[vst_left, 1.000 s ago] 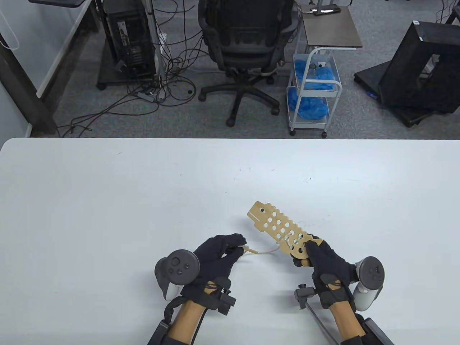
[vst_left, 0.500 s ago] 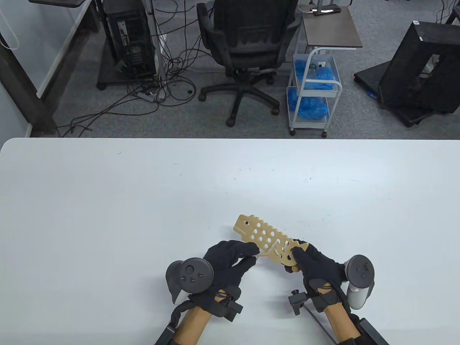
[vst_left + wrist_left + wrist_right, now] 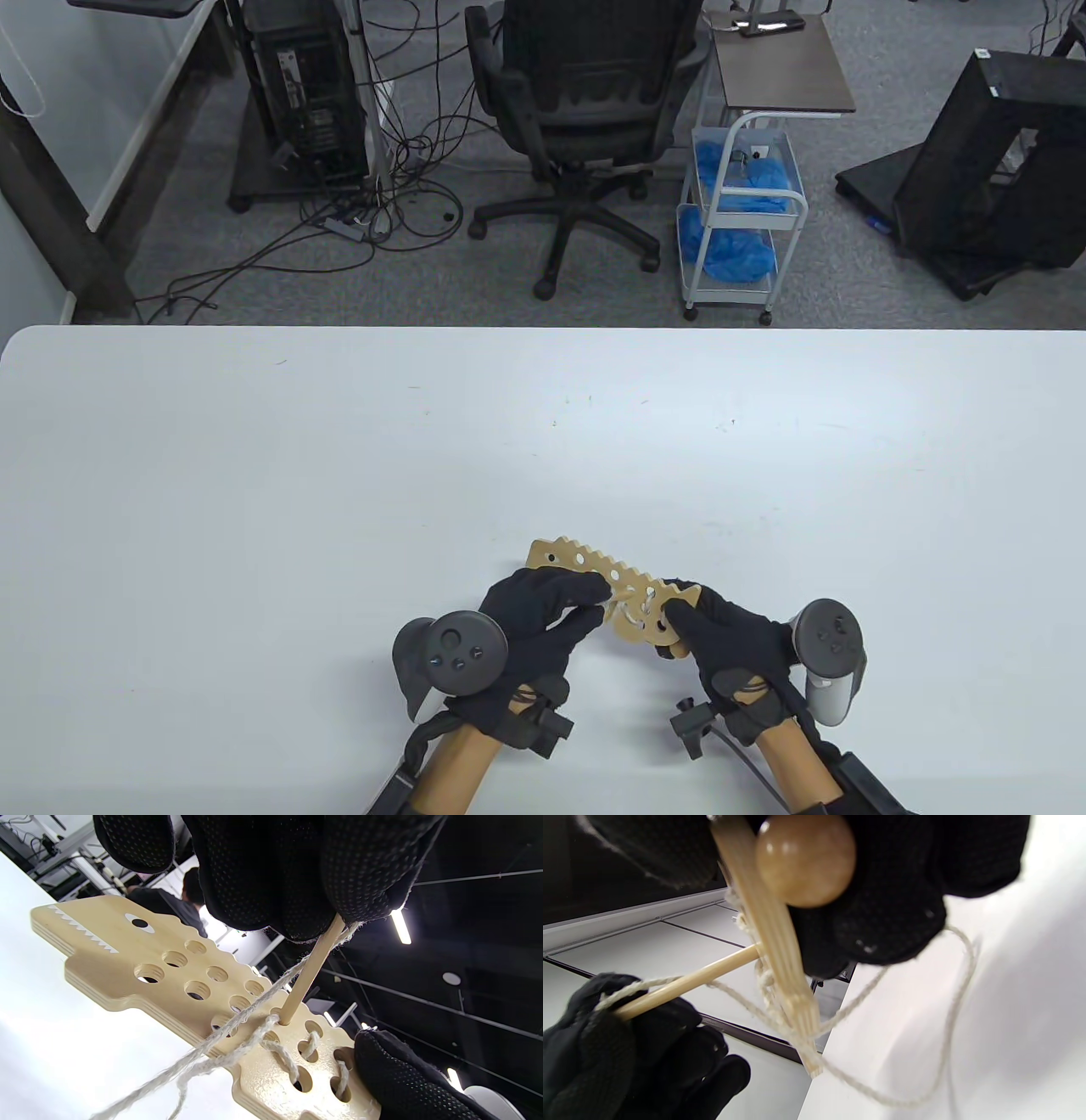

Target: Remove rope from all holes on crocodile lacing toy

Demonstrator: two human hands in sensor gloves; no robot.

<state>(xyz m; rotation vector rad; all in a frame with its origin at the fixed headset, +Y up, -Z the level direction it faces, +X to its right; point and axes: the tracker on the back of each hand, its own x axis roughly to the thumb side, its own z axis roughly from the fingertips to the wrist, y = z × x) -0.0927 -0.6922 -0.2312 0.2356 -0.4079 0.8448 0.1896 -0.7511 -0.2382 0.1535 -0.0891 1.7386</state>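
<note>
The wooden crocodile lacing toy (image 3: 585, 567) is held above the table near the front edge, tilted on edge with its head to the left. My right hand (image 3: 689, 626) grips its tail end. My left hand (image 3: 587, 604) pinches the wooden needle (image 3: 310, 971), whose tip sits in a hole (image 3: 281, 1021) near the laced part. White rope (image 3: 237, 1027) crosses several tail holes and trails off below the board. In the right wrist view the board (image 3: 774, 946) shows edge on, with a round wooden bead (image 3: 806, 857) by my right fingers and slack rope (image 3: 950, 1018) looping over the table.
The white table (image 3: 339, 475) stretches wide to the left and behind the toy. Beyond its far edge stand an office chair (image 3: 585, 127), a small cart (image 3: 738, 221) and floor cables.
The toy has shifted left and toward me and tipped further onto its edge. My left hand moved right, bringing the needle from beside the board up against a hole.
</note>
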